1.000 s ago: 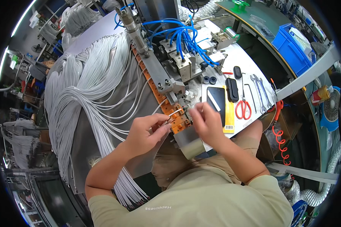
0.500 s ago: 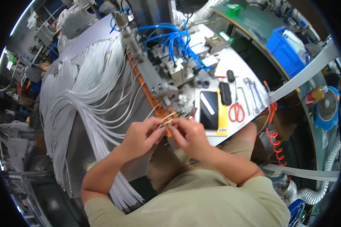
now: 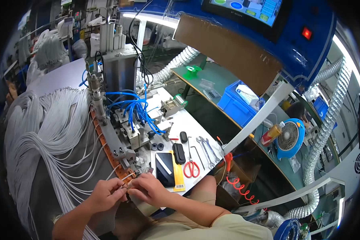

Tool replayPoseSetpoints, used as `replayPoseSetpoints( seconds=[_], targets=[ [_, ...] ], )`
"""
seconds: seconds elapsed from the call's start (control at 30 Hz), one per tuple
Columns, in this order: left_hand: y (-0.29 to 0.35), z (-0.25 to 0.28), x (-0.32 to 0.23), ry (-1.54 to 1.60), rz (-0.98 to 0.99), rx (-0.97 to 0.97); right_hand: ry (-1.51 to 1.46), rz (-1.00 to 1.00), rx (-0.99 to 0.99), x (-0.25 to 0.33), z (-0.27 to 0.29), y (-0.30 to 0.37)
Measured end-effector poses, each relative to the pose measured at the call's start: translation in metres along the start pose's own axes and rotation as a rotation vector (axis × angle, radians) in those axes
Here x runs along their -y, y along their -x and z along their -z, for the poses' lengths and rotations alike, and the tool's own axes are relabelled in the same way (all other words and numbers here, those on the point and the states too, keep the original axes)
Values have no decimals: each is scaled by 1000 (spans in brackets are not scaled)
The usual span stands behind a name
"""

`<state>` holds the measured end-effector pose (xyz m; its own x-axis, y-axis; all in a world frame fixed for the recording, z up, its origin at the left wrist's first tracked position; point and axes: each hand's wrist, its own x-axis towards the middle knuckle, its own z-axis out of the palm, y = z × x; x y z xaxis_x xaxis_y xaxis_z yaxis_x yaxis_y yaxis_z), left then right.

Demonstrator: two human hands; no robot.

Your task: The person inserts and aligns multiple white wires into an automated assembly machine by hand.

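Right hand has joined left hand — both pinched almost closed around a small indistinct piece

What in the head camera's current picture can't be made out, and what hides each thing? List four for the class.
Head view, all four:
1. Exactly what sits between the left hand and right hand: tiny, mostly covered by the hands.
2. The near end of the orange rail: behind the hands.
3. The lower ends of the white cable bundle: hidden by the left forearm and lower edge.
4. The screen's top: cut off by the upper edge.
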<state>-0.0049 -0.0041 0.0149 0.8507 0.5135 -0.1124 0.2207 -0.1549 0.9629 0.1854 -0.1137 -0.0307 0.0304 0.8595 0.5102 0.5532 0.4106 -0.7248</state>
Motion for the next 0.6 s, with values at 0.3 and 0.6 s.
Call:
replayPoseSetpoints(
  seconds=[0.3, 0.6],
  targets=[
    [16, -12, -51, -647, -569, -260, -85, -539, -120, -37, 2, -12],
    [-3, 2, 3, -914, -404, -283, -258, -624, -58, -53, -8, -14]
  ],
)
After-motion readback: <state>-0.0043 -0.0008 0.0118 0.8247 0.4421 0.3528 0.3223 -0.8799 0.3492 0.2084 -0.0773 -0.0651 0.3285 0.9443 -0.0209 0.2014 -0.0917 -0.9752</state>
